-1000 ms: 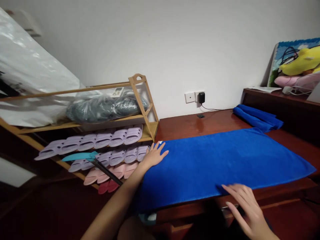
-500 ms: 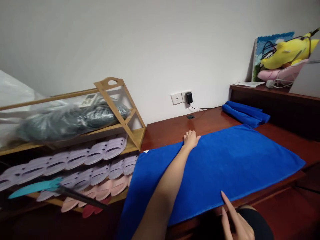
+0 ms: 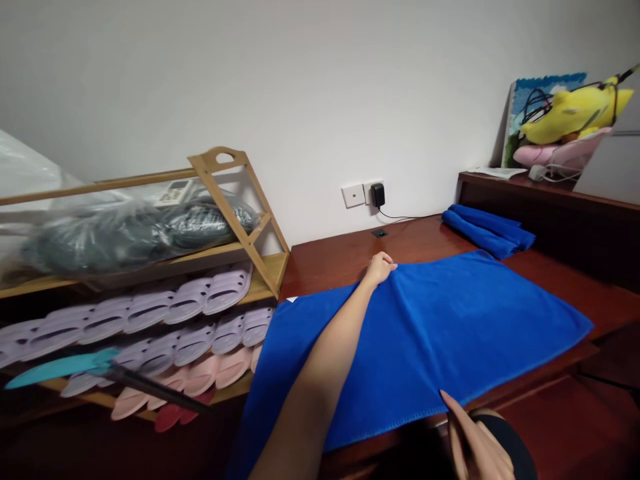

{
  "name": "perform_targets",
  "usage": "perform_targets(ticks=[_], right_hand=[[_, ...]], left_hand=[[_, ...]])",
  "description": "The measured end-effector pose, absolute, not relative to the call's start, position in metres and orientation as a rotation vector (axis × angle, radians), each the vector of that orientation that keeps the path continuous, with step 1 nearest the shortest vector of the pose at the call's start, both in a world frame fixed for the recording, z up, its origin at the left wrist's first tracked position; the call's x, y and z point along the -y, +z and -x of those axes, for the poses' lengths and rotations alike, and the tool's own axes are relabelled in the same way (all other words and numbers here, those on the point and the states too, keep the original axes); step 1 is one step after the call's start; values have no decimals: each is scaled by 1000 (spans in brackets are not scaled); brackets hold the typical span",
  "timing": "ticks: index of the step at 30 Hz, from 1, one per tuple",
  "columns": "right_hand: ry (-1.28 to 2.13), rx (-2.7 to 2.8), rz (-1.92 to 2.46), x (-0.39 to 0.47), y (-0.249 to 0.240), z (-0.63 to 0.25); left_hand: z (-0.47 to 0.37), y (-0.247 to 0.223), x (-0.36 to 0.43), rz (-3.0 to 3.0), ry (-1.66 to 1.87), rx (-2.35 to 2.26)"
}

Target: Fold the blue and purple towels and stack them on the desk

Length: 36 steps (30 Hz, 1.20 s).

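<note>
A blue cloth [image 3: 480,320] lies spread over the dark red wooden table [image 3: 330,257], its left part hanging over the side. My left hand [image 3: 381,268] pinches the cloth's far edge near the middle. At the near edge, my right hand [image 3: 475,433] has its fingers closed on the cloth, the thumb or finger on top and the others below the border. A crease runs through the cloth between my two hands. Behind its far right corner rests a folded blue cloth [image 3: 487,230].
On the left stands a wooden rack [image 3: 255,248] with purple slippers [image 3: 227,288], pink slippers and a plastic-wrapped bundle [image 3: 125,237]. A black plug [image 3: 378,195] sits in the wall socket. A yellow plush toy [image 3: 570,113] lies on the raised shelf at right.
My left hand has closed on the far edge, which is slightly bunched up. My right fingers have come together on the near edge. A crease has appeared between the hands.
</note>
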State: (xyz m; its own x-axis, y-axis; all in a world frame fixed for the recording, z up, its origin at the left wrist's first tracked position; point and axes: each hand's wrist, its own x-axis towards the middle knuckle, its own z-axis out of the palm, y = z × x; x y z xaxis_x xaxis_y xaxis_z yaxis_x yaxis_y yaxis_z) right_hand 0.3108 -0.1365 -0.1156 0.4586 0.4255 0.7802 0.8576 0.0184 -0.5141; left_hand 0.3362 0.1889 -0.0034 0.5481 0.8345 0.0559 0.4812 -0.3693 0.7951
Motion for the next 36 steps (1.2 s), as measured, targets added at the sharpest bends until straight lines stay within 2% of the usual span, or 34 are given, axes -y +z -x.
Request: perform_targets(ticks=[7, 12, 18, 22, 27, 32, 36], right_hand=[[-490, 961, 1685, 154, -66, -329], [-135, 870, 1592, 147, -2, -362], [76, 794, 1420, 92, 79, -393], [223, 973, 1396, 62, 124, -406], [223, 1060, 1345, 42, 164, -408], [71, 1068, 1318, 33, 185, -401], [136, 1057, 1237, 29, 191, -398]], left_hand=[[-289, 62, -191, -1762, 730, -808], [-221, 118, -194, -1667, 780, -684], [-143, 166, -192, -1671, 895, -616], [-108, 191, -189, -1811, 1023, -677], [-82, 217, -183, -2081, 1093, -748], [-71, 227, -177, -2123, 1107, -757], [-65, 228, -171, -2013, 1075, -762]])
